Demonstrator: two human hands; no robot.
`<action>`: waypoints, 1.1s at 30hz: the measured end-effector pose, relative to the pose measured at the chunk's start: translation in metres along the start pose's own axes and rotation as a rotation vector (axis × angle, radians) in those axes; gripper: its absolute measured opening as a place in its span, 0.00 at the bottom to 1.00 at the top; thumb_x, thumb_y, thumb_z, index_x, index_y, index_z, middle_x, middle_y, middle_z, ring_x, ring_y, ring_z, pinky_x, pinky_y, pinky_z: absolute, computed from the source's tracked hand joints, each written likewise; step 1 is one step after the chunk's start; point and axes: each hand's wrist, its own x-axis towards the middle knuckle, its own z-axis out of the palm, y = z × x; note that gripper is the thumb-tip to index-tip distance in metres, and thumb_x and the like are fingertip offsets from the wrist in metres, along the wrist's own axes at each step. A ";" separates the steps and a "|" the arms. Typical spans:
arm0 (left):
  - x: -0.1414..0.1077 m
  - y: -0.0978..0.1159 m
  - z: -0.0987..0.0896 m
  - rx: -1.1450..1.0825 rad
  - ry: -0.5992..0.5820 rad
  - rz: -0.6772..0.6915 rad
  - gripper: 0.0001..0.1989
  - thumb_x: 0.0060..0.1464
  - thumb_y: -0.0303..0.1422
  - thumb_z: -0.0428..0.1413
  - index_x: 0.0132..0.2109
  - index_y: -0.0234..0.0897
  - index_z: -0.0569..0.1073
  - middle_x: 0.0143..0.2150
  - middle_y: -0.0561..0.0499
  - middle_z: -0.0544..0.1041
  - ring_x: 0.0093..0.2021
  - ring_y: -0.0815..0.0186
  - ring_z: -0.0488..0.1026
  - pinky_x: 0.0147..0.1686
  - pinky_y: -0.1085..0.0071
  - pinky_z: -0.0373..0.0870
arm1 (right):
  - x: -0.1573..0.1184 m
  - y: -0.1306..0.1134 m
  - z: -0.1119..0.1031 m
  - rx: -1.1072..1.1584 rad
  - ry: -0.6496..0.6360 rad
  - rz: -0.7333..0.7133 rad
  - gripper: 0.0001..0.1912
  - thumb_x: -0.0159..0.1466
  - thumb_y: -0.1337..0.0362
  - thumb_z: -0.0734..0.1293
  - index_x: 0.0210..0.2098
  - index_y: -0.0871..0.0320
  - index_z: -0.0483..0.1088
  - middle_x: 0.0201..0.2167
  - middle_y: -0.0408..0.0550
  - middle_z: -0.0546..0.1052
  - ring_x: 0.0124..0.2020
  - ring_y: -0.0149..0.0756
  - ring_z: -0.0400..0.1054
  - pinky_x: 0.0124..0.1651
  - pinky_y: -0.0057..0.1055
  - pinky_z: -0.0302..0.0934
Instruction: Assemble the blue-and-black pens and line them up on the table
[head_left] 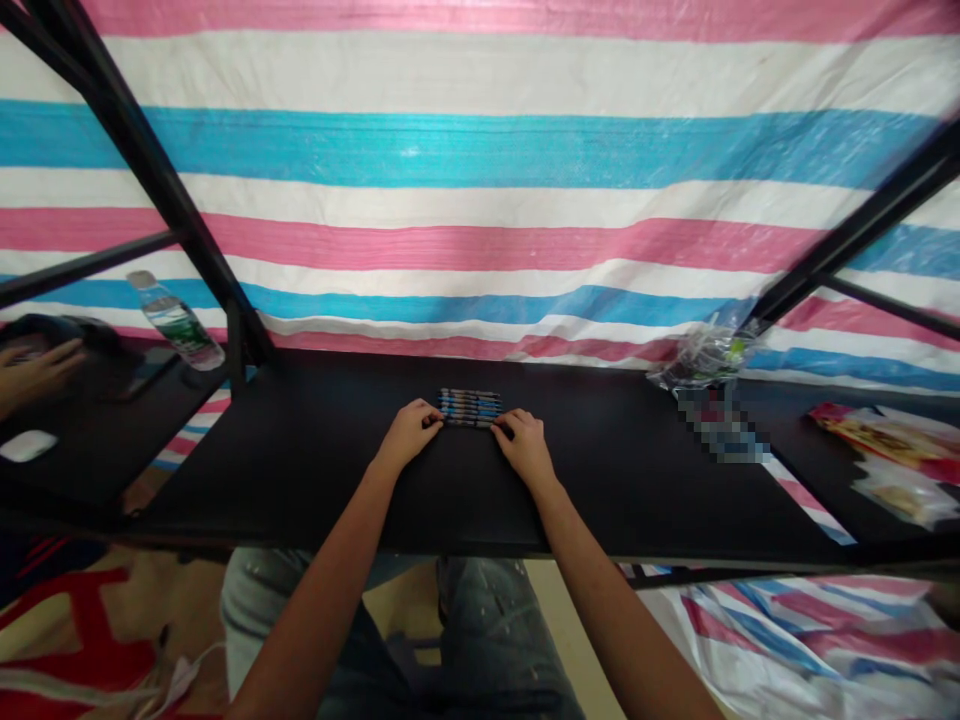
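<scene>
Several slim pens (470, 405), dark with blue and brownish parts, lie side by side in a compact row on the black tabletop (315, 460). My left hand (412, 430) is at the left ends of the row, thumb and fingertips pinched at the nearest pen. At the right ends, my right hand (523, 440) pinches the same nearest pen in the same way. Both forearms come in over the table's front edge.
A plastic bottle (180, 325) leans at the left beyond a black frame post (161, 190). Another person's hand (41, 370) and a white mouse (28, 446) are farther left. Crumpled clear plastic (705, 355) lies at the back right, with food packets (892, 435) farther right.
</scene>
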 end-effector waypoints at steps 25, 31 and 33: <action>0.012 0.016 0.025 0.211 -0.088 0.064 0.29 0.57 0.38 0.61 0.64 0.40 0.67 0.75 0.38 0.50 0.74 0.43 0.44 0.68 0.44 0.51 | 0.057 -0.005 0.041 0.574 0.198 0.377 0.30 0.69 0.44 0.57 0.56 0.60 0.73 0.63 0.59 0.70 0.68 0.46 0.59 0.70 0.48 0.50; 0.027 0.015 0.037 0.113 -0.036 0.001 0.28 0.63 0.45 0.53 0.65 0.37 0.65 0.74 0.37 0.51 0.75 0.45 0.40 0.69 0.44 0.47 | 0.062 0.000 0.042 0.602 0.241 0.414 0.32 0.69 0.41 0.55 0.52 0.57 0.76 0.60 0.56 0.74 0.66 0.46 0.64 0.69 0.48 0.54; 0.037 0.015 0.045 0.045 0.003 -0.049 0.25 0.67 0.44 0.47 0.64 0.36 0.65 0.74 0.36 0.53 0.75 0.47 0.42 0.70 0.44 0.45 | 0.064 0.003 0.045 0.604 0.238 0.428 0.33 0.69 0.40 0.54 0.51 0.58 0.77 0.58 0.56 0.76 0.64 0.46 0.65 0.68 0.48 0.56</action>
